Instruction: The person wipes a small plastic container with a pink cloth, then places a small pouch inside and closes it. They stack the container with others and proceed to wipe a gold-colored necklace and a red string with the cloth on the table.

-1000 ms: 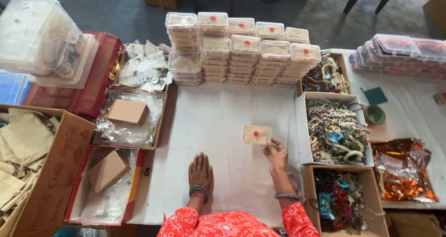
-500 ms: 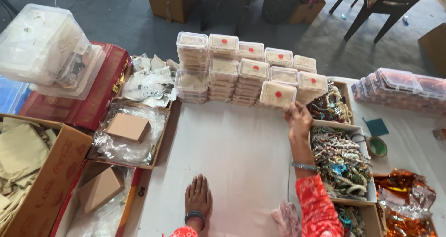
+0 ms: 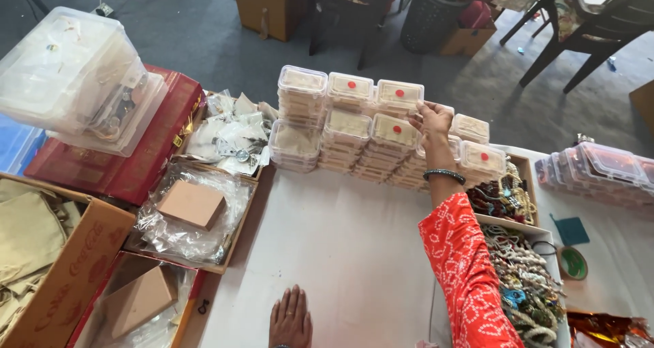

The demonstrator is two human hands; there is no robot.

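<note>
I am reaching my right hand (image 3: 430, 119) out to the stack of small clear boxes (image 3: 354, 126) at the far edge of the white table (image 3: 340, 246). My fingers are curling lightly over the edge of a red-dotted box (image 3: 400, 94) on the top row, touching its right end; I cannot tell whether they are really gripping it or only resting there. A dark bangle (image 3: 443, 175) is sitting on that wrist, and my red patterned sleeve (image 3: 466, 273) is running back from the stack toward me.

My left hand (image 3: 290, 317) is lying flat on the table well short of the stack, fingers together and spread slightly, holding nothing.

To the right of the stack, open trays of beaded jewellery (image 3: 521, 280) are lining the table's edge. To the left of the stack, a heap of small plastic packets (image 3: 228, 133) is lying in a tray, and just nearer to me than that, a brown cardboard box (image 3: 191, 203) is resting on crinkled plastic. Further left of the stack, a clear plastic tub (image 3: 75, 79) is sitting on a red case (image 3: 129, 164).
</note>
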